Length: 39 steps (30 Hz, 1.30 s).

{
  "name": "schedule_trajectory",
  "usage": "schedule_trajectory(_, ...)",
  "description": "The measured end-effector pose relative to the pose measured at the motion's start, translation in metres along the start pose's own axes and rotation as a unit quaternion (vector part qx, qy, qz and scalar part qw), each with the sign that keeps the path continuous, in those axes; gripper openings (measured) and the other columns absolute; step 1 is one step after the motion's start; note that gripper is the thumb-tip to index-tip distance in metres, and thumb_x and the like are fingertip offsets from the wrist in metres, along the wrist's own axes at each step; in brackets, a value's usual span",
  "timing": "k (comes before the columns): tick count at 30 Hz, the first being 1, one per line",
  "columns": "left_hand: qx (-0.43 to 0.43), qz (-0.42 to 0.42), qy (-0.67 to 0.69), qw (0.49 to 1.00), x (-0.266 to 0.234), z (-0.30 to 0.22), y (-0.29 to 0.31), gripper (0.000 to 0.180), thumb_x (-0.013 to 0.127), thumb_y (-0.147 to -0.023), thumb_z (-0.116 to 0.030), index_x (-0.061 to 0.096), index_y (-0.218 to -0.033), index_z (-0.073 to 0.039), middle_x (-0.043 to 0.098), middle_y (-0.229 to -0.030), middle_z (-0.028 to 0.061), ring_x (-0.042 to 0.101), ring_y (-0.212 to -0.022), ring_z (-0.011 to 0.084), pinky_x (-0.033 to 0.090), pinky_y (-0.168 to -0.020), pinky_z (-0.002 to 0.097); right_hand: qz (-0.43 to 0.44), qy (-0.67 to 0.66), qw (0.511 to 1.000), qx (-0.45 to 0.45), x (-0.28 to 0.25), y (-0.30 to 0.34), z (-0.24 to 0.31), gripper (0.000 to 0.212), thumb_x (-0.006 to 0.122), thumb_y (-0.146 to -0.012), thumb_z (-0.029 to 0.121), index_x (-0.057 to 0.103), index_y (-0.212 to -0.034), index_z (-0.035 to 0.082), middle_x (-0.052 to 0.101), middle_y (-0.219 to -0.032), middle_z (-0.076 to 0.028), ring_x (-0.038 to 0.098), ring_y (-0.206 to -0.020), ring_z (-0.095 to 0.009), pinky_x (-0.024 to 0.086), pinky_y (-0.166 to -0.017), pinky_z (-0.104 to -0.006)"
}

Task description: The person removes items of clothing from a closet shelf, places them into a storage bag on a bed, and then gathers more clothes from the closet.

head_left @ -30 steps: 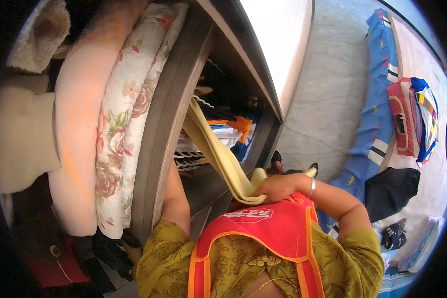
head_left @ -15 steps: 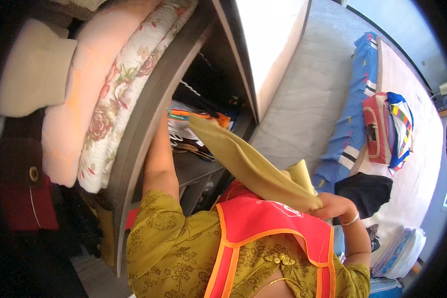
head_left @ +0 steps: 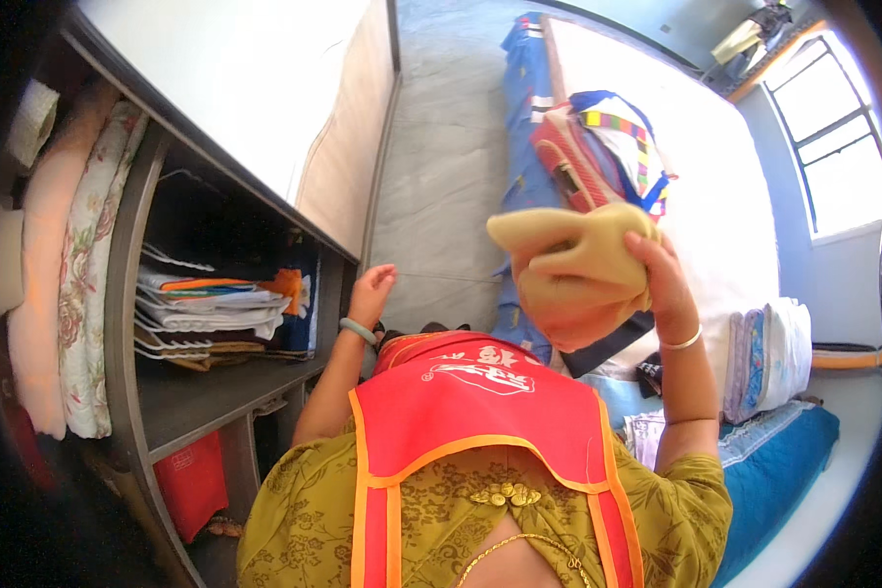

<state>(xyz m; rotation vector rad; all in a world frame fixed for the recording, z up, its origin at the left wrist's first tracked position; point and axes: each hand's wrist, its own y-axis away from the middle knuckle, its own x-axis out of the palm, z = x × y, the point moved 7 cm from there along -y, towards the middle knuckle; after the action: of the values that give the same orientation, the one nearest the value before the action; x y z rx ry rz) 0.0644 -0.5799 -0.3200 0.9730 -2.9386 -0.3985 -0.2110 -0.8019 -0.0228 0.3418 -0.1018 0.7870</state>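
Note:
My right hand (head_left: 664,279) is closed on the edge of a soft, smooth yellow cloth (head_left: 583,250), held up in front of the bed. The cloth is bunched into folds; what kind of piece it is I cannot make out. Beside the open wardrobe, my left hand (head_left: 370,296) holds nothing, its fingers loosely bent and a little apart. Inside the wardrobe compartment (head_left: 235,370), a stack of folded clothes (head_left: 211,309) with white hangers lies to the left of that hand.
A red-and-white bag (head_left: 570,162) with blue straps lies on the bed (head_left: 725,186). Folded bedding (head_left: 782,353) is piled at the right. On the far left, a floral quilt (head_left: 93,255) stands in the wardrobe. A white sliding door (head_left: 235,98) borders the grey floor (head_left: 441,167).
My left hand has come out of the wardrobe. My right hand has raised the yellow cloth away from my body, toward the bed. The view has turned toward the bed and window.

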Motion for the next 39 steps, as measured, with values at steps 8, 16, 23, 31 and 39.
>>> schedule_trajectory(8,0.101,0.276,0.027,0.955,0.167,-0.125,-0.045,0.034,0.049,-0.09,-0.019,0.05,-0.12,-0.002,0.056,-0.113,0.0094,0.053,-0.104,0.0161,0.041,-0.089,0.0277,-0.109,-0.046,0.981,-0.154,-0.034,0.047,0.077,0.033,0.053,-0.083,0.017,0.053,-0.109,-0.004,0.061,-0.098,-0.012,0.06,-0.086,-0.019,0.049,-0.075,-0.0283)
schedule_trajectory(16,0.255,0.516,0.123,0.808,0.312,-0.243,-0.047,0.038,0.045,-0.092,-0.022,0.045,-0.124,-0.003,0.051,-0.122,0.0089,0.048,-0.112,0.0173,0.039,-0.094,0.0313,-0.114,-0.17,0.946,-0.25,-0.036,0.084,0.098,0.036,0.049,-0.085,0.017,0.048,-0.112,-0.006,0.06,-0.101,-0.017,0.061,-0.087,-0.023,0.051,-0.077,-0.0312)
schedule_trajectory(23,-0.013,0.61,0.402,0.682,0.317,-0.294,0.013,0.042,0.044,-0.092,-0.023,0.04,-0.129,-0.004,0.045,-0.128,0.009,0.046,-0.115,0.0186,0.038,-0.096,0.0334,-0.232,-0.17,0.924,-0.251,-0.1,0.102,0.073,0.03,0.051,-0.083,0.013,0.053,-0.105,-0.006,0.062,-0.092,-0.015,0.063,-0.077,-0.022,0.052,-0.069,-0.029)
schedule_trajectory(31,-0.161,0.63,0.329,0.685,0.294,-0.302,-0.032,0.046,0.028,-0.092,-0.035,0.052,-0.116,-0.004,0.059,-0.107,0.0056,0.055,-0.096,0.0187,0.04,-0.088,0.0353,-0.324,-0.184,0.903,-0.215,-0.138,0.111,0.038,0.028,0.051,-0.081,0.01,0.054,-0.104,-0.005,0.063,-0.093,-0.014,0.063,-0.08,-0.022,0.052,-0.072,-0.0311)
schedule_trajectory(39,0.001,0.609,0.215,0.764,0.31,-0.361,-0.046,0.03,0.05,-0.089,-0.016,0.048,-0.115,-0.001,0.056,-0.111,0.0096,0.057,-0.098,0.0173,0.047,-0.083,0.0323,-0.369,-0.181,0.879,-0.243,-0.144,0.109,0.048,0.021,0.056,-0.085,0.019,0.057,-0.095,0.001,0.062,-0.092,-0.009,0.061,-0.082,-0.017,0.05,-0.073,-0.0294)
